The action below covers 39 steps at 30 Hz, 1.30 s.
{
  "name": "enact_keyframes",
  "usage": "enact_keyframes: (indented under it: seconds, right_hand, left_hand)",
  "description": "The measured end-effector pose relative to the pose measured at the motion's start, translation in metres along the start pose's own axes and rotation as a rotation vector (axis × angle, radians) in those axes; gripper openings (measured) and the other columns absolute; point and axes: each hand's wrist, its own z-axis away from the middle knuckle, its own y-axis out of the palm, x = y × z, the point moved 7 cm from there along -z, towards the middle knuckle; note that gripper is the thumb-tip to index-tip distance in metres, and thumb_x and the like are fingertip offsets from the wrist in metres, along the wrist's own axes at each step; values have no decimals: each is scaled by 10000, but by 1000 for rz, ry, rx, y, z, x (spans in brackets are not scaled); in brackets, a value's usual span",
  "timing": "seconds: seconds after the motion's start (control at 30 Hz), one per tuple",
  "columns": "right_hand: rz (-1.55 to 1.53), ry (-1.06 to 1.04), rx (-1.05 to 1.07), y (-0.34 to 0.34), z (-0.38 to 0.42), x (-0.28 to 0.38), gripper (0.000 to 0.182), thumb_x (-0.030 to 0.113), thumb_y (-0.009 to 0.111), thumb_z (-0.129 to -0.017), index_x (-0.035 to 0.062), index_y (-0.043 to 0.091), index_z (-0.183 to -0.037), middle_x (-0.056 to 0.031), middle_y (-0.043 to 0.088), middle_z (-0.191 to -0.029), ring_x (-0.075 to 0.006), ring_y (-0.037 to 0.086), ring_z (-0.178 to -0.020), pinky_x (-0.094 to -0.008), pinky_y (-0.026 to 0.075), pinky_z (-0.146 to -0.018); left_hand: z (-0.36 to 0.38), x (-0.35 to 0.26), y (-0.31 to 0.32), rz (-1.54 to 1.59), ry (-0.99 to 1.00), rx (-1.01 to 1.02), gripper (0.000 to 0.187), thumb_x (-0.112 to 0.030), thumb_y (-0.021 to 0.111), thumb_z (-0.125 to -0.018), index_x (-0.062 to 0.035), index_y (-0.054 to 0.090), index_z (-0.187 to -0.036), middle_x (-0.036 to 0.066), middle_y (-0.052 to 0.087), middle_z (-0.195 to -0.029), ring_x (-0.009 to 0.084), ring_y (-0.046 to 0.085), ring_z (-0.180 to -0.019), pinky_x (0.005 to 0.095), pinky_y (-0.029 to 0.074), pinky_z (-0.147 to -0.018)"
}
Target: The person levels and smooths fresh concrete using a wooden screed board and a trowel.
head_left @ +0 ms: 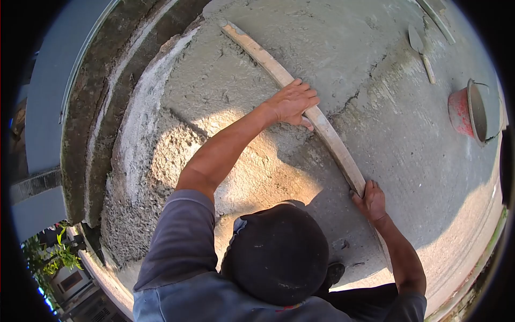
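Observation:
A long, narrow wooden board (335, 146) lies diagonally over grey wet concrete (327, 45), from the upper middle down to the lower right. My left hand (292, 103) is closed over the board near its middle, with the thumb on the near side. Farther down the same board, my right hand (371, 202) is wrapped round it. Rough, pebbly concrete (131, 225) shows left of my left arm. The board's lower end is partly hidden by my right hand and forearm.
At the upper right, a trowel (416, 40) lies on the concrete beside a long bar (435, 20). A red-stained bucket (460, 112) is tipped at the right. A stepped edge (96, 107) runs along the left. A dark cap (276, 255) fills the lower middle.

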Motion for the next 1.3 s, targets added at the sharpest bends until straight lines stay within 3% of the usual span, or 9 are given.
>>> enact_keyframes:
  seconds: [0.17,0.33,0.6,0.7,0.8,0.87,1.07,1.2,1.3]
  right_hand:
    - [67,41,4,-10,35,-55,436,255,801,-768,-24,502,-918,-236,567,-828,-434,584,-824,-508,494,-751]
    - [13,97,77,-51,89,-111,644,357,845,-733,-30,511,-1125,-245,583,-1037,-446,589,-948,-508,501,-829]
    - [64,261,345,-47,235,-212,983,570,863,-641,-40,478,-1308,-262,570,-1219,-474,570,-1129,-511,501,-936]
    - [107,468,275,2,270,-259,731,452,801,-750,-26,512,-1221,-246,577,-1150,-461,585,-1079,-519,502,-900]
    - [-57,180,42,7,263,-256,325,220,667,-845,12,523,-1049,-212,539,-996,-436,566,-931,-509,483,-795]
    - [-333,273,-84,26,271,-274,316,202,670,-836,21,513,-1042,-213,540,-1003,-441,558,-932,-513,477,-799]
    - [31,145,-81,-5,305,-248,495,411,691,-826,1,475,-998,-218,534,-995,-454,537,-940,-544,447,-812]
    - [37,89,-65,-6,364,-260,515,447,688,-839,5,477,-999,-226,532,-988,-454,542,-937,-540,455,-802]
    - [-4,68,-54,3,358,-254,509,442,689,-847,4,478,-1001,-226,536,-981,-448,552,-928,-534,467,-798]
  left_hand:
    - [-28,-49,21,27,37,-42,635,-563,792,-737,-65,616,-1090,87,585,-1042,262,521,-1107,427,376,-994]
    - [-74,-126,53,104,117,94,521,-434,796,-796,-54,598,-1092,92,577,-1089,272,524,-1116,482,372,-1056]
    - [-62,-118,31,16,101,234,542,-318,780,-838,-42,566,-1252,116,578,-1255,306,500,-1265,483,374,-1070]
    - [-80,-139,-7,-45,129,409,585,-341,796,-817,-52,563,-1269,112,570,-1280,308,497,-1278,486,380,-1063]
    - [-88,-164,-12,-82,119,497,643,-388,810,-794,-62,560,-1288,108,564,-1294,302,490,-1282,487,365,-1075]
    - [-99,-182,-5,-112,97,468,670,-408,815,-786,-60,554,-1297,108,563,-1294,298,488,-1276,489,357,-1083]
    - [-98,-238,86,29,-41,197,625,-446,810,-777,-60,582,-1213,96,581,-1192,276,508,-1203,468,344,-1073]
    - [-90,-300,89,88,-1,86,570,-470,802,-774,-66,595,-1118,85,580,-1097,261,516,-1157,428,340,-1056]
    - [-80,-286,88,101,2,120,576,-490,801,-765,-64,594,-1093,83,575,-1088,257,513,-1153,410,343,-1050]
